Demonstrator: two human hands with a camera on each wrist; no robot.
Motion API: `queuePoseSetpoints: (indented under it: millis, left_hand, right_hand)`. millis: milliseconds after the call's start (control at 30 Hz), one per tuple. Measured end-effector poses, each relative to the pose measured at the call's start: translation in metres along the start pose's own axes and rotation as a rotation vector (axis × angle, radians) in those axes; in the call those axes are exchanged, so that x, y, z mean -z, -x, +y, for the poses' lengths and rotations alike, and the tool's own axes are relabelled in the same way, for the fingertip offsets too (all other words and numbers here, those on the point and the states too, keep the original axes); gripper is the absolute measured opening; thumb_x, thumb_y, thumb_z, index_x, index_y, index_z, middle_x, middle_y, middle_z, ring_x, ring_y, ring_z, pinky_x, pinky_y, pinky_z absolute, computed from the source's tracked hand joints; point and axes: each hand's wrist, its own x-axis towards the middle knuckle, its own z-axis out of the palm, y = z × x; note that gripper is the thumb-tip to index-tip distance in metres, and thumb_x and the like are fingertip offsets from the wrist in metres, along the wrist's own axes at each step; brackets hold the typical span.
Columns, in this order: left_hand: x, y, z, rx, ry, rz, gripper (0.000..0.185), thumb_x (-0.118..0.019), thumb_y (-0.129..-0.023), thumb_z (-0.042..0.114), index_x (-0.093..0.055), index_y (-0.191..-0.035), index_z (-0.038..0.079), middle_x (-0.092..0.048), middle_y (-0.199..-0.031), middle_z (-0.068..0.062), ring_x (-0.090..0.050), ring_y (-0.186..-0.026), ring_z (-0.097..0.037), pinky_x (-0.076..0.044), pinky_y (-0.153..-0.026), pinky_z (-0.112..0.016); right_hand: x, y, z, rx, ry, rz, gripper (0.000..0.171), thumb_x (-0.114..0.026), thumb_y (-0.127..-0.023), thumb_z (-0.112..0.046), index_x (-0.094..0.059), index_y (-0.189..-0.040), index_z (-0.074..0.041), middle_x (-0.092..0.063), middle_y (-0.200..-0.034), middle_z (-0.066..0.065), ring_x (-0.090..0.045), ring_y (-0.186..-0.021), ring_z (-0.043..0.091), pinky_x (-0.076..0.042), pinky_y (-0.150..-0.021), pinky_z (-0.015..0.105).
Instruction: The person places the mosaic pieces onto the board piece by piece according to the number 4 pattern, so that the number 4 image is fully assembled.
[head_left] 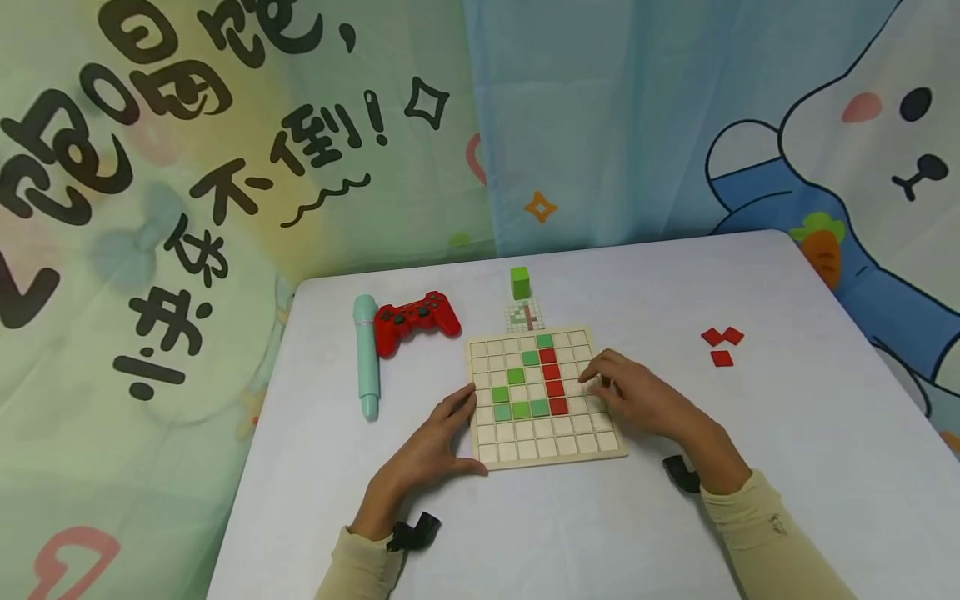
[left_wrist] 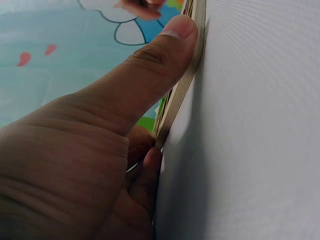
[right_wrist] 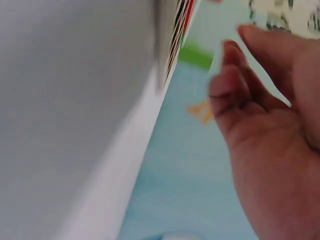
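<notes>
A pale square grid board lies on the table, with several green tiles and a column of red tiles in its cells. My left hand touches the board's near left corner, thumb along the front edge and fingers at the left side. Over the board's right side hovers my right hand, its fingers loosely bent and apart from the thumb, with nothing showing between them. Three loose red tiles lie on the table farther right.
Behind the board are a small printed grid card and a green cube. A red game controller lies at the back left, beside a mint-green microphone-shaped stick. A printed curtain hangs behind the white table.
</notes>
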Motion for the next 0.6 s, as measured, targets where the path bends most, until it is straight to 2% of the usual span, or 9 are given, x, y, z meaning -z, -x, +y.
queuePoseSetpoints:
  millis: [167,333,400,467,600]
  left_hand:
    - [0.0,0.0,0.001,0.007,-0.006,-0.003,0.119,-0.098,-0.076,0.034,-0.027,-0.169,0.01,-0.02,-0.18,-0.001,-0.023,-0.167,-0.029,-0.037,-0.13,-0.048]
    - [-0.001,0.0,0.001,0.013,0.005,0.005,0.119,-0.098,-0.076,0.031,-0.028,-0.169,0.01,-0.021,-0.18,0.0,-0.023,-0.167,-0.029,-0.037,-0.13,-0.049]
    - [-0.001,-0.001,0.001,0.008,0.011,0.007,0.118,-0.098,-0.076,0.031,-0.028,-0.169,0.01,-0.021,-0.18,0.0,-0.023,-0.167,-0.029,-0.037,-0.129,-0.049]
    - [-0.002,-0.002,0.001,0.0,0.012,0.005,0.118,-0.098,-0.076,0.031,-0.028,-0.169,0.009,-0.021,-0.18,-0.001,-0.023,-0.167,-0.029,-0.037,-0.13,-0.049]
    - [-0.002,0.001,-0.001,0.0,-0.008,0.015,0.118,-0.098,-0.076,0.032,-0.029,-0.168,0.008,-0.022,-0.18,-0.004,-0.025,-0.166,-0.031,-0.038,-0.128,-0.051]
  right_hand:
    - [0.027,0.031,0.039,-0.145,0.004,0.298,0.021,-0.068,-0.102,-0.003,-0.07,-0.122,-0.011,-0.069,-0.116,0.006,-0.057,-0.095,0.009,-0.047,-0.08,0.008]
    - [0.047,0.058,0.073,-0.32,-0.082,0.502,0.023,-0.06,-0.109,-0.012,-0.068,-0.13,-0.009,-0.069,-0.122,0.012,-0.051,-0.097,-0.008,-0.04,-0.08,0.0]
    - [0.052,0.065,0.085,-0.383,-0.106,0.555,0.027,-0.058,-0.11,-0.017,-0.066,-0.134,-0.009,-0.067,-0.129,0.014,-0.048,-0.099,-0.012,-0.038,-0.081,-0.001]
    - [0.055,0.07,0.095,-0.448,-0.114,0.585,0.031,-0.056,-0.111,-0.02,-0.063,-0.139,-0.008,-0.064,-0.136,0.016,-0.047,-0.101,-0.009,-0.038,-0.08,0.0]
    - [0.055,0.072,0.11,-0.579,-0.133,0.561,0.038,-0.052,-0.112,-0.024,-0.058,-0.145,-0.006,-0.057,-0.146,0.02,-0.052,-0.113,0.012,-0.039,-0.079,0.008]
